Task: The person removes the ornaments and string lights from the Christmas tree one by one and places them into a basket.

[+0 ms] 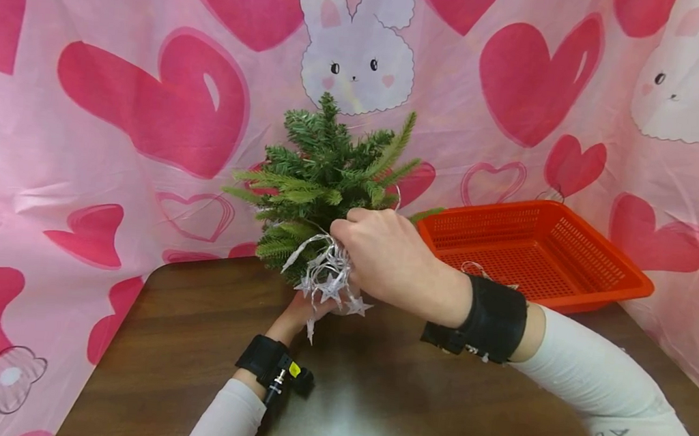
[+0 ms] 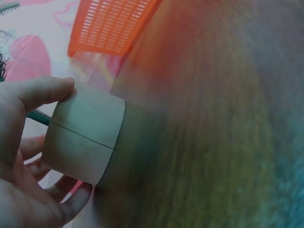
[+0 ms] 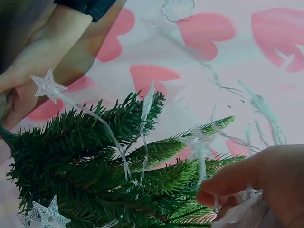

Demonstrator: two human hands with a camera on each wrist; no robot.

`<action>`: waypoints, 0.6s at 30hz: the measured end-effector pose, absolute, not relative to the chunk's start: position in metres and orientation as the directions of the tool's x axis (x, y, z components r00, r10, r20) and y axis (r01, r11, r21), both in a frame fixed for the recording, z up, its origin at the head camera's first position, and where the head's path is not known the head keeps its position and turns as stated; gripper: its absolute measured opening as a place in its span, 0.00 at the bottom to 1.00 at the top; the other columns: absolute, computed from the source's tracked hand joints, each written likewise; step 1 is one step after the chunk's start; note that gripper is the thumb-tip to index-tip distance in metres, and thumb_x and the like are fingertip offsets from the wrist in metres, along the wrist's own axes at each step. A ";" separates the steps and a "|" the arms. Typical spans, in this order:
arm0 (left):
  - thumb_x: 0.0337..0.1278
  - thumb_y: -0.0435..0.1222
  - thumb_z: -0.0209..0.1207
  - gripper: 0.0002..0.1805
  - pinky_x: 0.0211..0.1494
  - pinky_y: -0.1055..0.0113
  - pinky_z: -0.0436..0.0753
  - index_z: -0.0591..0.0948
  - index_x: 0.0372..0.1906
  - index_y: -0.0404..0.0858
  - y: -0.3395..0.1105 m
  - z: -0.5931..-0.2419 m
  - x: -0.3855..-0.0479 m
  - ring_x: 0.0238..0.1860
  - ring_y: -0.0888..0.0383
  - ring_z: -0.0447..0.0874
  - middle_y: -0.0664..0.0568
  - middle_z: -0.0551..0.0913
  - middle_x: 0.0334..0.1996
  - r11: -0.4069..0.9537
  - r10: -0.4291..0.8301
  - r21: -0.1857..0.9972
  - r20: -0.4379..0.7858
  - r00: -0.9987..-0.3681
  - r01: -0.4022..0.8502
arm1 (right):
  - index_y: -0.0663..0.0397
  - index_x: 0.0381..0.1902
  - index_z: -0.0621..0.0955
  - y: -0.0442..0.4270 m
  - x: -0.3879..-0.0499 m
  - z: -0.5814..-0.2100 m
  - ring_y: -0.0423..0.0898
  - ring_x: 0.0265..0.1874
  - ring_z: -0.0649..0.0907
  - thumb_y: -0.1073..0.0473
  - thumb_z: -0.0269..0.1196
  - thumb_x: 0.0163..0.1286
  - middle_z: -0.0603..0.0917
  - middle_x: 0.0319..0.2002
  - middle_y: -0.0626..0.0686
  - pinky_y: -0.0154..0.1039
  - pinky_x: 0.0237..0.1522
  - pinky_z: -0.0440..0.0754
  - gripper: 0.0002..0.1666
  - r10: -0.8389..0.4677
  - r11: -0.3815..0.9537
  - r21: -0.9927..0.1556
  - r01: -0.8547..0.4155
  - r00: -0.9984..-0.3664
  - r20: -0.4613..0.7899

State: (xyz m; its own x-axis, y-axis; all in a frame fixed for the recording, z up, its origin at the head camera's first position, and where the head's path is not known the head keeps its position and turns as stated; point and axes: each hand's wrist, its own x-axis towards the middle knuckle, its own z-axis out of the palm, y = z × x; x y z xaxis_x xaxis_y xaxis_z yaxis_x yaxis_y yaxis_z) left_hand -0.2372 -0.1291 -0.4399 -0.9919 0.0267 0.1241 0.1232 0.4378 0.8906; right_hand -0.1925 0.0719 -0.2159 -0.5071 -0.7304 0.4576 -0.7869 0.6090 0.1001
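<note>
A small artificial Christmas tree [image 1: 319, 174] stands on the table. Its round wooden base [image 2: 83, 128] is held by my left hand [image 1: 309, 311], with the thumb on one side and fingers on the other in the left wrist view. My right hand [image 1: 395, 266] is in front of the branches and pinches a bundle of clear star string lights [image 1: 327, 267], which dangles from the fingers. In the right wrist view a star [image 3: 47, 87] and more of the string lie over the green branches, near the right hand's fingertips [image 3: 207, 197].
An orange plastic basket [image 1: 621, 284] sits at the back right of the brown wooden table [image 1: 409, 401], with a bit of clear string in it. Close behind the table hangs a pink cloth [image 1: 125, 15] printed with hearts and bunnies.
</note>
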 end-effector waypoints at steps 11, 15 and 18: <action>0.45 0.35 0.72 0.22 0.51 0.64 0.79 0.82 0.48 0.33 -0.125 -0.441 -0.245 0.48 0.53 0.81 0.43 0.86 0.46 0.557 0.044 0.806 0.210 -0.977 0.199 | 0.50 0.37 0.79 0.074 -0.194 -0.216 0.46 0.33 0.82 0.70 0.61 0.59 0.80 0.31 0.47 0.41 0.34 0.81 0.11 -0.726 0.508 -0.052 -0.860 -0.460 0.510; 0.46 0.42 0.72 0.22 0.47 0.62 0.81 0.84 0.46 0.35 -0.129 -0.453 -0.254 0.45 0.53 0.83 0.45 0.87 0.44 0.586 0.024 0.792 0.194 -0.981 0.171 | 0.51 0.41 0.80 0.076 -0.195 -0.217 0.45 0.34 0.81 0.71 0.60 0.61 0.80 0.34 0.48 0.41 0.37 0.81 0.13 -0.719 0.462 -0.121 -0.879 -0.451 0.529; 0.51 0.45 0.70 0.19 0.42 0.67 0.80 0.84 0.44 0.36 -0.142 -0.493 -0.279 0.40 0.57 0.83 0.48 0.88 0.39 0.475 0.077 0.814 0.342 -0.936 0.336 | 0.51 0.41 0.81 0.076 -0.196 -0.217 0.44 0.34 0.80 0.71 0.60 0.62 0.79 0.36 0.49 0.39 0.36 0.80 0.13 -0.711 0.419 -0.168 -0.892 -0.437 0.550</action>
